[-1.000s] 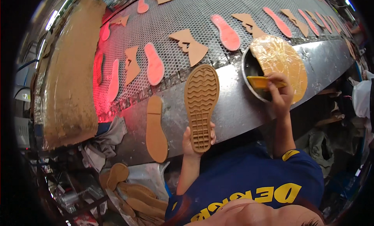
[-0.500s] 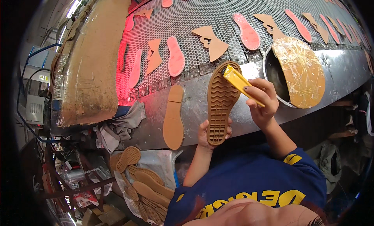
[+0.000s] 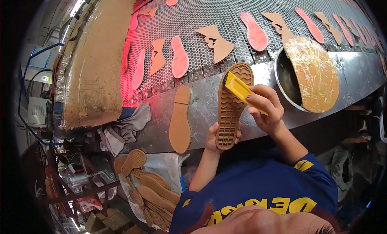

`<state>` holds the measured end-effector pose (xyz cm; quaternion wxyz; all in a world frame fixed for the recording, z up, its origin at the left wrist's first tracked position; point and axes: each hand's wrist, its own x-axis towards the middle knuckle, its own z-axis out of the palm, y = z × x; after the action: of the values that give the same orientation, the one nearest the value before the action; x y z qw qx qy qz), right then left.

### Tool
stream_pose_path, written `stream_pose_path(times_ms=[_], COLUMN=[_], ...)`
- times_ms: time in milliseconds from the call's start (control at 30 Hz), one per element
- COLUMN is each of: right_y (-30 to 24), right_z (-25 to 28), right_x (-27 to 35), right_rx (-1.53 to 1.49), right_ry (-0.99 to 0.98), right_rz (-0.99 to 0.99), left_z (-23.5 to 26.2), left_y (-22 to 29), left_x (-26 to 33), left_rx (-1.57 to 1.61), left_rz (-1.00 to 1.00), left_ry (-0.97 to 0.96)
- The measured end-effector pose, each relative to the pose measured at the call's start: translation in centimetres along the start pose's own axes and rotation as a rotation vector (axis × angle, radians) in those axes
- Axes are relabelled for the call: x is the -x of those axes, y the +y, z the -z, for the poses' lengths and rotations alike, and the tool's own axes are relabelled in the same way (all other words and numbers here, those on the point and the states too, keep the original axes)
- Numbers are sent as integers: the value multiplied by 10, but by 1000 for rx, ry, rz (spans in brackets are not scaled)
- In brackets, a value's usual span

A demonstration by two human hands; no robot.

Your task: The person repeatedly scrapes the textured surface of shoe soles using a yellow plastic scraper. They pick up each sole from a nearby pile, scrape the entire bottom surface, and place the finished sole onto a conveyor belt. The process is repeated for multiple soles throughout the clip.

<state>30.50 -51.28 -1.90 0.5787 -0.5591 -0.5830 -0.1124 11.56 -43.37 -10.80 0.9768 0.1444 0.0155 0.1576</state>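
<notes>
My left hand [image 3: 212, 138] grips the heel end of a brown shoe sole [image 3: 229, 127], with its wavy and gridded tread facing up. Between the fingers and thumb of my right hand [image 3: 268, 109] is a yellow-handled brush [image 3: 241, 90], its dark bristle end at the left edge of the sole's forefoot. Whether the bristles touch the sole or its edge is hard to make out. To the left, a second tan sole [image 3: 180, 123] lies smooth side up on the metal ledge [image 3: 159, 125].
A metal bowl [image 3: 279, 82], partly covered by a tape-wrapped board [image 3: 316, 74], stands right. Beyond the ledge, a mesh conveyor [image 3: 238, 32] carries pink insoles [image 3: 179, 58] and tan cut pieces [image 3: 217, 44]. Lower left are a grey cloth [image 3: 125, 129] and a bag of several soles [image 3: 157, 189].
My right hand has shifted slightly left, taking the brush tip from the middle of the forefoot to its left edge. The sole has tilted a little and its toe has moved right.
</notes>
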Motion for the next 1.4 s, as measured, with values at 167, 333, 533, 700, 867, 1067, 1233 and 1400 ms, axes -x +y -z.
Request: stream_pose_path(times_ms=[167,333,533,700,867,1067,1233,1400], right_y=[2,3,-3,-4,-8,-10,-2,13], right_z=[2,0,-1,1,7,9,17,25], right_x=[7,23,44,55,57,59,56,44], right_rx=[-110,-168,-205,-224,-285,-387,-451,-304], right_ry=[-111,-199,-275,-281,-348,-379,-424,-121], right_rz=[-11,-22,-37,10,-32,-54,-148,-250], left_z=[-4,-4,-2,2,11,2,4,18], left_y=[-1,-2,-7,-11,-11,-13,-13,-10], left_x=[-6,-12,-16,-21,-24,-28,-28,-24], left_rx=[48,22,101,39,-6,-59,-85,-91], left_rz=[26,12,-31,-19,-34,-77,-69,9], left_ry=[87,131,281,224,178,242,246,104])
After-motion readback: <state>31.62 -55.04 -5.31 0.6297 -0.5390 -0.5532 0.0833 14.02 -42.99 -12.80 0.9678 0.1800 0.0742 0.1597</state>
